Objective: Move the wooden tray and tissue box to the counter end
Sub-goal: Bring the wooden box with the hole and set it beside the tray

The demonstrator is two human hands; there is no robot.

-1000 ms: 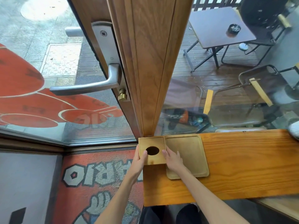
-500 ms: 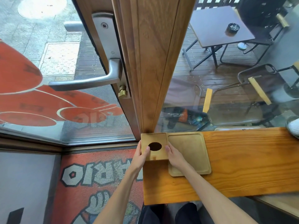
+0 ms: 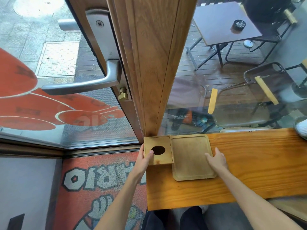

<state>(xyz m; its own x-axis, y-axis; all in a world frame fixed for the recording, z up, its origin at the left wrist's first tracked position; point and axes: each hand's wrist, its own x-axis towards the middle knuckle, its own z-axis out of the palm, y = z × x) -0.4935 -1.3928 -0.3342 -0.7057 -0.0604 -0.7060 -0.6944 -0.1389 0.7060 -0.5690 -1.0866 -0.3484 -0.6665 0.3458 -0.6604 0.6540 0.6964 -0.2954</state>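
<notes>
Left hand (image 3: pixel 144 158): fingers curling round the tissue box (image 3: pixel 158 150), steadying it at the counter (image 3: pixel 249 171) end corner. Wooden tray (image 3: pixel 192 156): lying flush beside the box. Right hand (image 3: pixel 216 159): fingers spreading flat, pressing the tray's right rim, seemingly aligning it.

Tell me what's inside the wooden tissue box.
Through the round hole in the tissue box only darkness shows; no tissue sticks out. The closed wooden top hides the rest of the inside.
</notes>
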